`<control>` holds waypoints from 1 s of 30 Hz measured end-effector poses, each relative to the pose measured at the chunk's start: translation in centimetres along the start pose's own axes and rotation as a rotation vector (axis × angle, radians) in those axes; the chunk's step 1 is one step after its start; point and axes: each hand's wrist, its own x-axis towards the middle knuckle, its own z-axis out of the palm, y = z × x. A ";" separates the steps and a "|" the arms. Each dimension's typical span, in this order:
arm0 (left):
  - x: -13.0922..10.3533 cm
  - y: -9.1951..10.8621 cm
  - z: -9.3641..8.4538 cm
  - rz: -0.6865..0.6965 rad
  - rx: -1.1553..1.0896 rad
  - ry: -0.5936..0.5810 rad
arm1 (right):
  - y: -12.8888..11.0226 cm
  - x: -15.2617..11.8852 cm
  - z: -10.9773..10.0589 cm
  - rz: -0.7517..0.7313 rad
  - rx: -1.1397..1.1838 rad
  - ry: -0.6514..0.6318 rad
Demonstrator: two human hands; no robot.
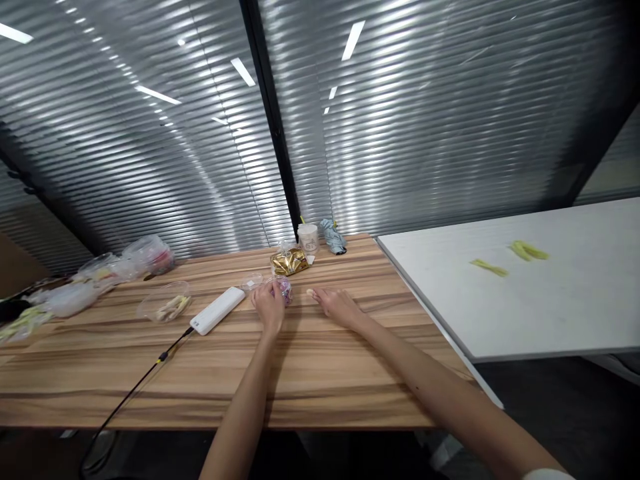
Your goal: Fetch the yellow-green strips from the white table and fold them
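Observation:
My left hand (269,305) is closed on the near left side of a small clear tub (287,288) of shiny purple and pink bits. Some of its fingertips are hidden by the hand itself. To the right of the tub, my right hand (339,307) pinches a small cream-coloured piece (311,292) just above the wooden table (350,380). A clear lid (251,281) lies left of the tub, and a gold foil packet (290,262) is right behind it.
Further left are a white power bank (217,311) with a black cable (135,387), a clear dish (153,303) with pale sticks, and clear plastic containers (147,253). A paper cup (308,238) and a crumpled blue-grey wrapper (333,237) stand behind. Yellow strips (529,251) lie on the white table (500,307).

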 end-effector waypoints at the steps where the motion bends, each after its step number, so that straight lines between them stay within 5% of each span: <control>1: 0.2 -0.3 0.2 -0.044 -0.069 -0.002 | 0.0 0.0 0.0 0.004 -0.002 -0.003; 9: 0.6 -1.6 1.4 -0.189 -0.438 0.037 | -0.1 -0.2 -0.2 0.005 -0.007 -0.014; 30: 0.4 -1.0 0.7 -0.172 -0.456 0.053 | 0.0 -0.1 -0.2 0.036 0.002 -0.039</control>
